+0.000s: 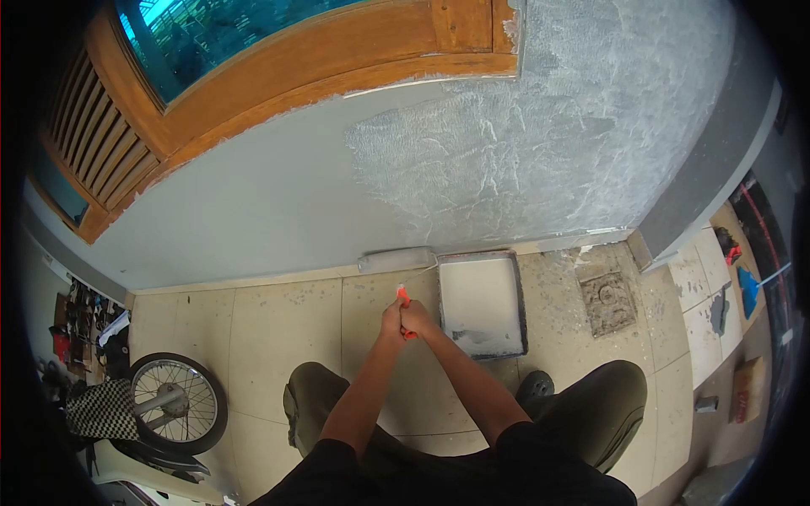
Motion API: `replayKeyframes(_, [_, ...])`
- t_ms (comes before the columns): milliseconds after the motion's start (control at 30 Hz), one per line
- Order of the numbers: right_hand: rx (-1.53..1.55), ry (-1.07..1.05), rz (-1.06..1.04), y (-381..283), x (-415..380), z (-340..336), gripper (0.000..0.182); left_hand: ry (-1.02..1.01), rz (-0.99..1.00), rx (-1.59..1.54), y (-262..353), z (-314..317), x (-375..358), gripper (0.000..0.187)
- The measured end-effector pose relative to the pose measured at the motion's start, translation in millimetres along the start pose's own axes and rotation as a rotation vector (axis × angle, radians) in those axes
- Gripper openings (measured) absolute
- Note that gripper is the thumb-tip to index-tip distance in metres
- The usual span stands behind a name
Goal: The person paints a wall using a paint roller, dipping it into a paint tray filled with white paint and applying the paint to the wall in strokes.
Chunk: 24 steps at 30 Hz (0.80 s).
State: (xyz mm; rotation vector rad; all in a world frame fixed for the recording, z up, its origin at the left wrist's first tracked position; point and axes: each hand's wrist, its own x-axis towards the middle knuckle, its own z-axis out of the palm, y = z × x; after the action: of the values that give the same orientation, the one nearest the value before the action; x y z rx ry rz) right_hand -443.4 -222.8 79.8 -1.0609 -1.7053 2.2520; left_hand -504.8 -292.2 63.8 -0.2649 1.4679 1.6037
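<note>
Both my hands are wrapped around the orange handle [403, 293] of a paint roller [395, 259]. My left hand [391, 321] and my right hand [416, 318] are pressed together on it, fingers closed. The roller's pale grey sleeve lies level along the foot of the wall, and its thin wire frame bends back toward my grip. Just right of the handle, a dark-rimmed paint tray [521, 308] rests on the tiles with whitish paint [479, 291] in it. On the grey wall [523, 160], the right-hand area carries wet-looking, streaky paint; the left is smoother.
Above is a wooden window frame [337, 63] with paint-smeared edges. A motorbike wheel [179, 403] stands at lower left. A square floor cover [609, 302] and paint spatters mark the tiles right of the tray. A dark shoe [535, 386] sits below the tray.
</note>
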Motion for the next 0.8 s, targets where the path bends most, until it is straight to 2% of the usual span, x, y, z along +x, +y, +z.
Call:
replayKeyframes(67, [-0.111,0.129,-0.034,4.1,0.9,17.0,0.025,-0.025,-0.006,0.002,6.3,-14.9,19.2,0.025])
replayKeyframes(133, [-0.129,0.135,-0.055,12.2,2.2,32.2,0.026,-0.043,-0.044,0.018,7.4,-33.0,6.4,0.025])
replayKeyframes(300, [-0.283,0.170,-0.101,-24.2,-6.6,44.3,0.031,-0.246,0.036,-0.164,38.7,-25.5,-17.6,0.025])
replayKeyframes(367, [-0.382,0.382,-0.267,-27.6,-11.7,60.6,0.032,-0.272,0.048,-0.195,55.2,-17.7,-49.6,0.026])
replayKeyframes(433, [-0.389,0.346,-0.247,-68.8,-47.0,64.4,0.030,-0.287,0.067,-0.226,68.4,-21.7,-64.1,0.027])
replayKeyframes(500, [-0.364,0.222,-0.214,-94.6,-69.0,64.0,0.029,-0.363,0.138,-0.215,75.5,-25.5,-68.9,0.033])
replayKeyframes(633, [-0.389,0.190,-0.242,-125.2,-94.2,73.4,0.028,-0.332,0.184,-0.248,109.4,-3.8,-132.9,0.032])
replayKeyframes(700, [-0.386,0.312,-0.441,-134.5,-104.6,82.2,0.028,-0.299,0.298,-0.245,122.7,4.0,-155.8,0.033])
replayKeyframes(733, [-0.338,0.249,-0.476,-169.5,-136.7,78.4,0.031,-0.333,0.356,-0.262,129.2,5.7,-160.1,0.035])
replayKeyframes(800, [-0.340,0.240,-0.535,-190.4,-138.4,76.0,0.033,-0.392,0.406,-0.245,149.2,22.0,-183.0,0.037])
